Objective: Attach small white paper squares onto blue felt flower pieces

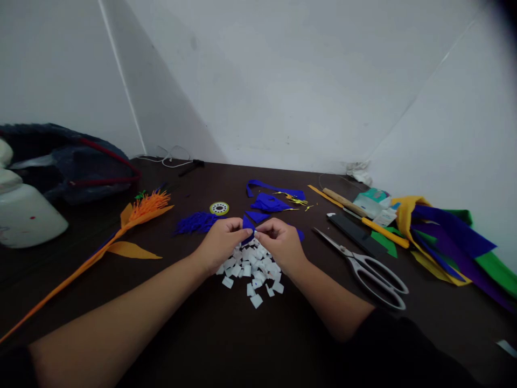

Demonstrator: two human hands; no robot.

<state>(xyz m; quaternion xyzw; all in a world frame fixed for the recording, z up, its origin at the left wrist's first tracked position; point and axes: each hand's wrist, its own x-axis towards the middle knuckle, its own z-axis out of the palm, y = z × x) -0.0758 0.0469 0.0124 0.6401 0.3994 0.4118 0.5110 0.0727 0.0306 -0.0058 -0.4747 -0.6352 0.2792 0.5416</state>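
My left hand (pixel 222 243) and my right hand (pixel 279 242) meet at the middle of the dark table (pixel 161 302), fingers pinched together. Between them they hold a small blue felt piece (pixel 247 225). Just under the hands lies a heap of several small white squares (pixel 252 269). A fringed blue piece (pixel 196 222) lies left of the hands, and more blue scraps (pixel 270 202) lie just beyond them.
Grey scissors (pixel 369 269) lie to the right, beside a yellow-handled tool (pixel 382 230) and a pile of coloured felt sheets (pixel 448 242). An orange felt flower (pixel 137 215) with a long stem lies at the left. A tape roll (pixel 219 208), a dark bag (pixel 68 161) and a white container (pixel 24 215) stand farther back.
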